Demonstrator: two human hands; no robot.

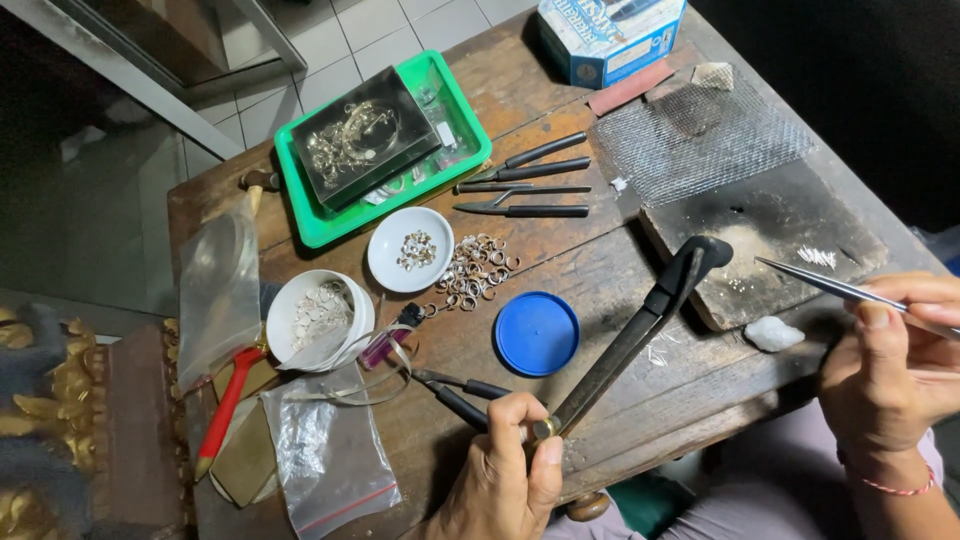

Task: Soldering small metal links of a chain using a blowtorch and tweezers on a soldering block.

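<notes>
On the worn wooden workbench (600, 290) we see our left hand (500, 480) closed around the brass end of a long dark torch with a black hooded nozzle (640, 330), which slants up toward the scorched grey soldering block (770, 230). Our right hand (890, 370) pinches thin steel tweezers (850, 290) between thumb and fingers; their point reaches over the near right corner of the block, close to a few small silver pieces (818, 257). A rough white lump (773, 334) lies just beside the front edge of the block, and a sheet of fine wire mesh (700, 135) covers its far part.

Near the middle lies a round blue plastic lid (537, 333), smooth and flat. Beside it a loose heap of small metal rings (475, 270) touches a white ceramic dish (410, 250) with more pieces. A green plastic tray (320, 225) holds a black box of silver chain. Dark pliers (525, 185) lie between tray and mesh. Bare wood stays open between lid and block.
</notes>
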